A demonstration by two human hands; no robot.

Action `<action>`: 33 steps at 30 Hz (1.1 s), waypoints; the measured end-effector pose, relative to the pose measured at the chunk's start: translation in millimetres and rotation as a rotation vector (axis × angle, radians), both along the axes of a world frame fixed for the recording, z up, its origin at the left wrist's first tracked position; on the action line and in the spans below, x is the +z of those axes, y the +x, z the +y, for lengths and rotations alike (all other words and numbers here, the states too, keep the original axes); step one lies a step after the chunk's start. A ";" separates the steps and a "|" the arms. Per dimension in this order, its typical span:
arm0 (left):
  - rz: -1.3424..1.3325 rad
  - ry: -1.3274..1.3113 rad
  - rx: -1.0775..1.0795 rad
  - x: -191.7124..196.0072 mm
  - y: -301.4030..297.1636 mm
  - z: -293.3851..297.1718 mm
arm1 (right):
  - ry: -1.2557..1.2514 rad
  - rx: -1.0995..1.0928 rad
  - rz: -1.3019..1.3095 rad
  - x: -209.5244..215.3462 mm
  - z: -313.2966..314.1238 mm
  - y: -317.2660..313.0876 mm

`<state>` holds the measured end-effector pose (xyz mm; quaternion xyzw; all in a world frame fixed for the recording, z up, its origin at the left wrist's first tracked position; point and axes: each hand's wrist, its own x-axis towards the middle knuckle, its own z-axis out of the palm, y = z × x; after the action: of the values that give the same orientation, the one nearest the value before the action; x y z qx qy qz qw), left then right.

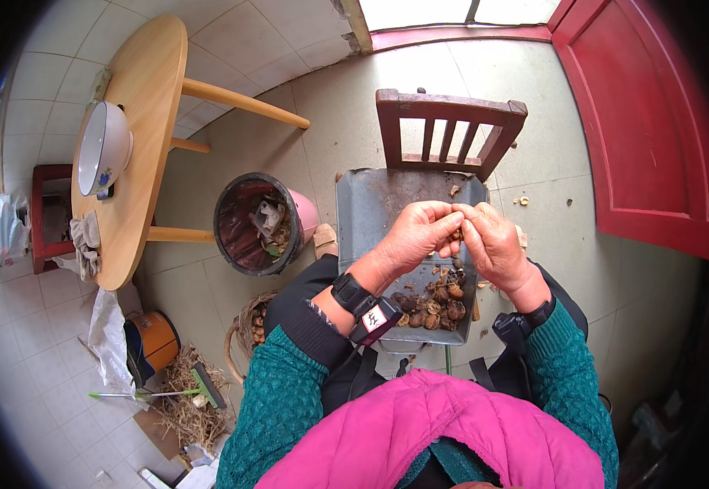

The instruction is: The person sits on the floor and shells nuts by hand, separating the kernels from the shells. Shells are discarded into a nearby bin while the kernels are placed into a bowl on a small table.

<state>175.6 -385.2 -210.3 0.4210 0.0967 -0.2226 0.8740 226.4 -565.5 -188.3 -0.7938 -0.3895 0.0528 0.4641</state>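
Both hands meet over the tray (360, 216), fingertips drawn together: the left hand (419, 238) and the right hand (494, 253) pinch a small brown piece (456, 235) between them, mostly hidden by the fingers, so its exact shape is hard to tell. Below the hands, walnuts (430, 311) lie heaped in the near right part of the grey metal tray, with shell bits scattered around them; the far part holds mostly dark crumbs. A brown chair (452, 106) stands just beyond the tray, its slatted back upright, and pale fragments (520, 200) dot the floor to its right. Left of the tray stands a pink bin (306, 213) with a dark liner and some litter inside — nearer the person, a basket (230, 356) holds more nuts (258, 332). Farther left, a wooden table (152, 130) carries a white bowl (96, 159), and grey gloves (85, 243) hang at its edge. Below the table sit an orange container (159, 344) and a heap of straw (179, 376), with a green broom (208, 386) lying across the straw. The person wears a pink vest (419, 428) over teal sleeves (277, 395) — a dark band on each wrist. A red door (651, 122) fills the upper right.
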 end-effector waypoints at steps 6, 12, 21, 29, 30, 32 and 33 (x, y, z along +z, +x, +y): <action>0.043 -0.068 -0.035 -3.5 -0.1 2.1 | -0.021 0.030 -0.047 -3.2 -1.5 4.7; 0.057 -0.064 -0.122 -5.5 1.6 7.7 | -0.010 0.022 0.000 -2.0 -0.2 4.1; 0.021 -0.140 -0.182 -1.1 1.0 9.6 | 0.018 -0.010 0.046 2.5 -3.1 14.8; 0.101 -0.455 0.009 -19.0 -1.2 12.3 | 0.132 -0.076 0.244 1.4 2.9 9.7; 0.092 -0.436 0.003 -22.8 -1.1 13.9 | 0.161 -0.101 0.351 1.6 2.9 8.7; 0.076 -0.473 -0.024 -28.9 -0.4 17.3 | 0.221 -0.161 0.658 2.0 2.5 7.9; 0.068 -0.530 -0.046 -30.7 0.1 18.4 | 0.269 -0.178 0.739 2.4 1.7 8.7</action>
<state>175.8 -366.8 -241.0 0.1718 0.0549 -0.2739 0.9447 235.2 -563.7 -185.9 -0.6841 -0.1295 0.2429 0.6754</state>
